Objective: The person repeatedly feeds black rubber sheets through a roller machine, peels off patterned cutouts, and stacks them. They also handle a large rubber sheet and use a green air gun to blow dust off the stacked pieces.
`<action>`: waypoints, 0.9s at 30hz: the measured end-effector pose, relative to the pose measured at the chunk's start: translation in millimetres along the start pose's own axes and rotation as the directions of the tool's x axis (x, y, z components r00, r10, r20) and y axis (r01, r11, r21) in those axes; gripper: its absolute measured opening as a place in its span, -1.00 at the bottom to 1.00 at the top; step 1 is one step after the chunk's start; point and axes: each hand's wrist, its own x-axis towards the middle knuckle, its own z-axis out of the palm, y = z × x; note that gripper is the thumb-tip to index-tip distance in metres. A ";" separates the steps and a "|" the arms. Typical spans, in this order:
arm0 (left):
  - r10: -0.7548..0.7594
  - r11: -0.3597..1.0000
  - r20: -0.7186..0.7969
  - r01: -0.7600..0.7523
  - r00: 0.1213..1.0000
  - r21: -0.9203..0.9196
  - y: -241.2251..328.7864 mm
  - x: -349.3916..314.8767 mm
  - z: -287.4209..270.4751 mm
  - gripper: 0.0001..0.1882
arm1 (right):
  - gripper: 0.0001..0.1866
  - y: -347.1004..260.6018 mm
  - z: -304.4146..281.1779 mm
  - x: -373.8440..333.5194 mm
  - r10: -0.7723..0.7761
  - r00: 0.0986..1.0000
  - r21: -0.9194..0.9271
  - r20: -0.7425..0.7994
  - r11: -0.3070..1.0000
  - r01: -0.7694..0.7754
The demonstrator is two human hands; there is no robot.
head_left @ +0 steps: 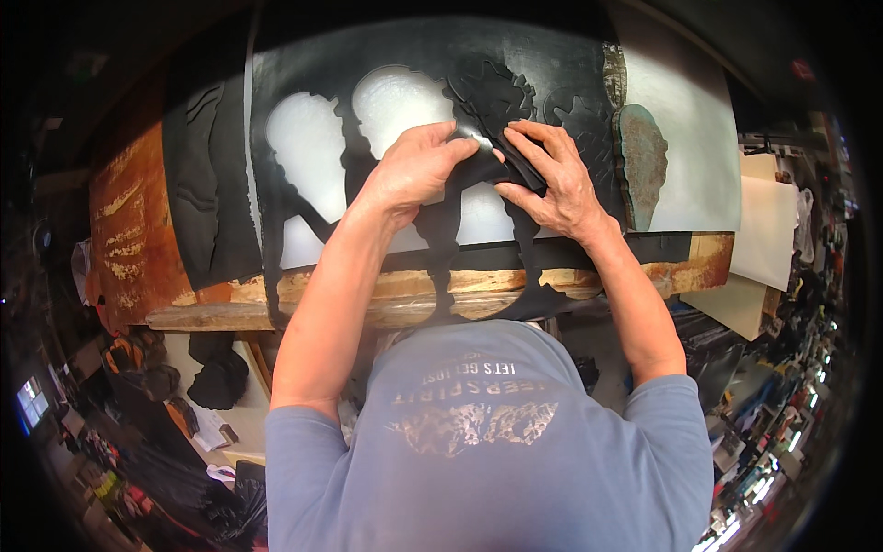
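A black leather-like sheet [543, 41] lies over a pale board [400, 101], which shows through rounded cut-outs. My right hand [559, 179] grips a folded bundle of black cut pieces [520, 166] between thumb and fingers, raised at the middle of the sheet. Close by on the left, my left hand [414, 170] is closed, its thumb and forefinger pinching black material beside that bundle. What lies inside its curled fingers is hidden. Narrow strips of the cut sheet [440, 235] hang toward me over the front edge.
Right of the sheet, a greenish, rust-stained, sole-shaped block [644, 166] stands on the pale board. A worn wooden bench edge [230, 316] runs along the front. At left lies another black piece [198, 175] by reddish-brown wood [129, 230]. White sheets [768, 230] lean at right.
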 end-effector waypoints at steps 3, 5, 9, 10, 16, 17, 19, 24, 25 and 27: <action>-0.041 0.979 -0.098 0.059 0.994 0.194 0.1 4.1 -2.5 -0.78 | -0.33 1.9 -3.5 -0.3 0.002 1.000 0.053 -0.015 0.999 -0.001; -0.023 0.990 -0.058 0.031 0.998 0.141 -1.6 6.9 -7.5 -0.78 | -0.39 5.0 -8.2 1.3 -0.004 1.000 0.091 -0.011 0.996 0.005; -0.051 0.970 -0.131 0.081 0.990 0.231 -11.6 4.7 -14.7 -0.75 | -0.62 17.4 -21.5 7.8 0.254 0.966 0.461 -0.044 0.863 -0.206; 0.029 0.964 -0.193 0.024 0.981 0.265 -15.8 1.3 -12.2 -0.71 | -0.67 19.4 -24.4 9.4 0.311 0.949 0.434 -0.051 0.863 -0.260; 0.704 0.676 -0.370 -0.411 0.606 0.612 -35.9 -32.3 29.9 -0.58 | -0.71 25.0 -58.9 22.5 0.643 0.739 0.702 -0.202 0.621 -0.350; 0.598 0.782 -0.359 -0.424 0.717 0.456 -36.5 -33.9 37.9 -0.58 | -0.74 27.2 -69.1 24.9 0.687 0.679 0.720 -0.258 0.606 -0.339; 0.368 0.928 -0.263 -0.335 0.892 0.164 -35.5 -32.5 51.7 -0.58 | -0.79 31.8 -90.4 22.6 0.590 0.689 0.632 -0.420 0.735 -0.244; 0.109 0.983 -0.111 -0.090 0.988 0.161 -25.0 -8.7 73.5 -0.29 | -0.63 37.4 -101.6 -19.7 0.111 0.909 -0.106 -0.402 0.980 -0.166; 0.079 0.986 -0.112 -0.062 0.991 0.154 -21.5 -4.5 74.4 -0.25 | -0.53 38.5 -93.5 -28.3 0.070 0.942 -0.157 -0.327 0.979 -0.127; 0.034 0.995 -0.116 -0.022 0.993 0.101 -13.6 2.5 76.7 -0.23 | -0.48 38.4 -80.7 -45.0 0.046 0.991 -0.250 -0.122 0.965 -0.076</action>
